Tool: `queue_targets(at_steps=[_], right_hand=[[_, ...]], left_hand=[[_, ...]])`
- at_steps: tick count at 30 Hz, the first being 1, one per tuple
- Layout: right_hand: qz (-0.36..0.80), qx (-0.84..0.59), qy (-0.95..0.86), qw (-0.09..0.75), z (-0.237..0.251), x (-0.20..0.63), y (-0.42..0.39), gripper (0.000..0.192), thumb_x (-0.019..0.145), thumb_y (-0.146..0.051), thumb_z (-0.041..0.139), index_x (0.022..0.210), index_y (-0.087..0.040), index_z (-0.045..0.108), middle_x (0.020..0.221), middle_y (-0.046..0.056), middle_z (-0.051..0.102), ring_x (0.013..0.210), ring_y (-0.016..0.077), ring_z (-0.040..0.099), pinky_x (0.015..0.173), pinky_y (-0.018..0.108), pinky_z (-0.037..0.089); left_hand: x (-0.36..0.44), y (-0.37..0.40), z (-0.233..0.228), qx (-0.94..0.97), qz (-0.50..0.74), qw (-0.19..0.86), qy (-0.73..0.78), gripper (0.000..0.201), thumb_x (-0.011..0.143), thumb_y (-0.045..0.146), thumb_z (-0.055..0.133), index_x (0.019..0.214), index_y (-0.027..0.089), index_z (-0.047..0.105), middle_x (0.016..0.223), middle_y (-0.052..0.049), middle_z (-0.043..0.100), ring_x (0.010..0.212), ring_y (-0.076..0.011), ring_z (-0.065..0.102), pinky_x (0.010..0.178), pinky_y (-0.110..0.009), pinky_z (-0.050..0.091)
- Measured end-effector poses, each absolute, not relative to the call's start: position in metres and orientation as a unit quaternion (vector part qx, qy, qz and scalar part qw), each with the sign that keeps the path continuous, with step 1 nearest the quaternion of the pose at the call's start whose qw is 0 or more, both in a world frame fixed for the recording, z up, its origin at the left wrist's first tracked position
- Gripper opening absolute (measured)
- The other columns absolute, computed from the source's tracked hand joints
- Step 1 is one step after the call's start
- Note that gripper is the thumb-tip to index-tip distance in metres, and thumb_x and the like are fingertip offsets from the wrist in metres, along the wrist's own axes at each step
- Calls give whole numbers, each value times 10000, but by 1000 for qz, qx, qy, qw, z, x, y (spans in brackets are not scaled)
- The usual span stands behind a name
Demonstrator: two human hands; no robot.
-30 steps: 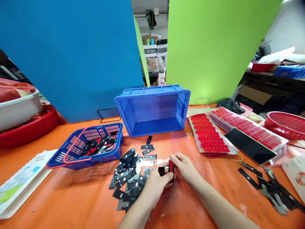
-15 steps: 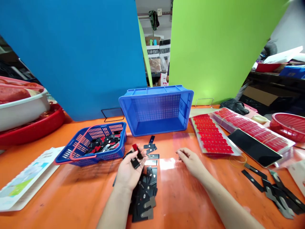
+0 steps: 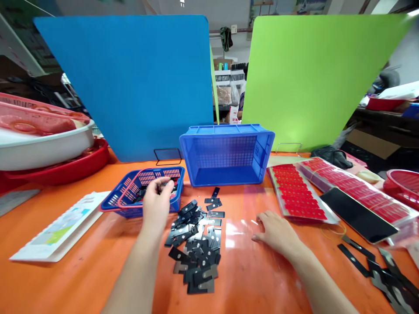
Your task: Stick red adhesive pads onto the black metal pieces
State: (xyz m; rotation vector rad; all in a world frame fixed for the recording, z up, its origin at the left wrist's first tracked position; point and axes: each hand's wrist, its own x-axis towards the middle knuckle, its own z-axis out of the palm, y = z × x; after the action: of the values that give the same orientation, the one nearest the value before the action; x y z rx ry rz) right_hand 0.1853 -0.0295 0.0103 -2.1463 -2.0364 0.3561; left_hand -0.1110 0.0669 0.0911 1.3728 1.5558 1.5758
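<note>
My left hand (image 3: 156, 198) is over the right side of a blue basket (image 3: 131, 212) with a pink handle. Its fingers curl inward, and whatever is between them and the thumb is hidden. Black and red pieces lie inside the basket, partly covered by that hand. Just right of the left forearm spreads a heap of flat black and metal pieces (image 3: 199, 261), several with a round silver dot. My right hand (image 3: 273, 231) rests low over the orange table, thumb and fingers apart, holding nothing.
A blue crate (image 3: 225, 178) lies with its open side towards me. Red sheet packs (image 3: 299, 194), a black phone-like slab (image 3: 358, 213) and long metal strips (image 3: 376, 266) are at right. A folded white card (image 3: 62, 226) and stacked basins (image 3: 49, 150) stand left.
My left hand has moved from above the heap to the basket, carrying red and black pieces before. My right hand has opened its fingers. The camera view has tilted up and turned left.
</note>
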Motion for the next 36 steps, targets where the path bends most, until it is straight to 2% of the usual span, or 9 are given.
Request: queue_targets(at_steps=[4, 6, 11, 16, 19, 21, 25, 27, 36], right_hand=[[133, -709, -689, 74, 11, 180, -31, 251, 629, -387, 632, 754, -175, 585, 764, 61, 604, 724, 207, 553, 583, 258, 304], [136, -699, -698, 81, 12, 178, -32, 202, 644, -363, 627, 699, -175, 578, 730, 49, 608, 706, 191, 553, 570, 245, 297], [135, -665, -725, 115, 19, 177, -26, 84, 749, -270, 545, 735, -190, 569, 738, 16, 621, 700, 143, 553, 575, 213, 318], [90, -647, -737, 170, 42, 185, 6, 153, 813, -289, 475, 872, -200, 586, 889, 45, 619, 862, 182, 538, 747, 273, 351], [40, -650, -726, 221, 58, 190, 19, 329, 831, -274, 438, 1145, -179, 466, 1210, 93, 465, 1135, 225, 373, 917, 357, 261], [26, -648, -724, 235, 62, 190, 16, 395, 841, -276, 411, 1220, -165, 392, 1273, 103, 402, 1173, 226, 328, 941, 376, 242], [64, -621, -756, 194, 46, 179, -17, 254, 858, -295, 376, 977, -192, 575, 928, 53, 617, 888, 179, 544, 781, 287, 378], [84, -607, -773, 165, 31, 169, -40, 237, 852, -285, 391, 831, -196, 610, 783, 32, 626, 756, 157, 567, 692, 249, 393], [-44, -634, -767, 89, -15, 138, -75, 119, 842, -219, 421, 830, -192, 536, 805, 54, 545, 733, 200, 500, 636, 303, 367]], left_hand=[[-130, 80, 110, 632, 444, 54, 633, 599, 652, 405, 586, 1181, 163, 446, 1094, -103, 525, 1057, -271, 454, 911, -422, 335], [-121, 65, 105, 668, 423, 12, 612, 600, 695, 390, 548, 1233, 179, 390, 1236, -108, 443, 1168, -271, 363, 982, -430, 261], [-75, -6, 61, 801, 293, 207, 479, 262, 788, 333, 439, 989, 270, 595, 1151, -13, 537, 1097, -187, 456, 960, -352, 334], [-55, -46, 36, 830, 222, 310, 409, 270, 806, 326, 411, 978, 292, 617, 1136, -35, 560, 1062, -218, 487, 918, -390, 369], [-55, -52, 35, 847, 183, 312, 391, 300, 814, 350, 393, 1041, 310, 585, 1182, -38, 535, 1103, -234, 457, 943, -426, 331], [-55, -55, 33, 867, 142, 299, 372, 355, 795, 378, 425, 1137, 331, 512, 1260, -25, 470, 1176, -246, 384, 995, -462, 243], [-52, -58, 24, 896, 77, 255, 355, 641, 710, 523, 487, 1291, 322, 304, 1387, -31, 282, 1278, -276, 192, 1029, -515, 52], [-48, -57, 17, 902, 61, 231, 360, 742, 678, 609, 452, 1317, 287, 256, 1401, -56, 240, 1289, -282, 151, 1026, -516, 1], [-24, -35, 5, 896, 44, 207, 391, 866, 626, 721, 359, 1333, 242, 216, 1411, -80, 203, 1292, -302, 114, 993, -560, -25]])
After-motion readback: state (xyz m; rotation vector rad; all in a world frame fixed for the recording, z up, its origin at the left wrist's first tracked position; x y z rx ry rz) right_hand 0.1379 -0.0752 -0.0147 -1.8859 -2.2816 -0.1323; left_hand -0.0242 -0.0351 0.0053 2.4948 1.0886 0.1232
